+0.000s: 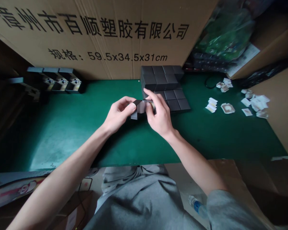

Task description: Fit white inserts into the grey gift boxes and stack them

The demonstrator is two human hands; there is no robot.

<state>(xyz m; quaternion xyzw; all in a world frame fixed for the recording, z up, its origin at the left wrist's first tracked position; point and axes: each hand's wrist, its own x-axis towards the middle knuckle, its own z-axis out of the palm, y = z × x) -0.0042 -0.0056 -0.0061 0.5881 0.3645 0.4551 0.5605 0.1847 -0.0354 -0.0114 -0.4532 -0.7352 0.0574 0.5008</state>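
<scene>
My left hand (118, 114) is closed on one side of a small black box (141, 107), its thumb pressing on the dark edge. From the other side, my right hand (159, 114) pinches the same box, its index finger raised over it. The box seems to have its lid tilted up, though my fingers hide much of it. Just behind my right hand stands a stack of closed black boxes (160, 76), higher at the back than at the front. Farther left, several open black boxes (62, 81) stand in a row with small shiny pieces inside.
A large printed cardboard carton (105, 41) stands behind the green tabletop (69, 127). White folded paper pieces (258, 103) lie scattered at the right, near a dark loop (209, 83). Green plastic bags (227, 35) fill the back right. A plastic bottle (196, 204) is below the table.
</scene>
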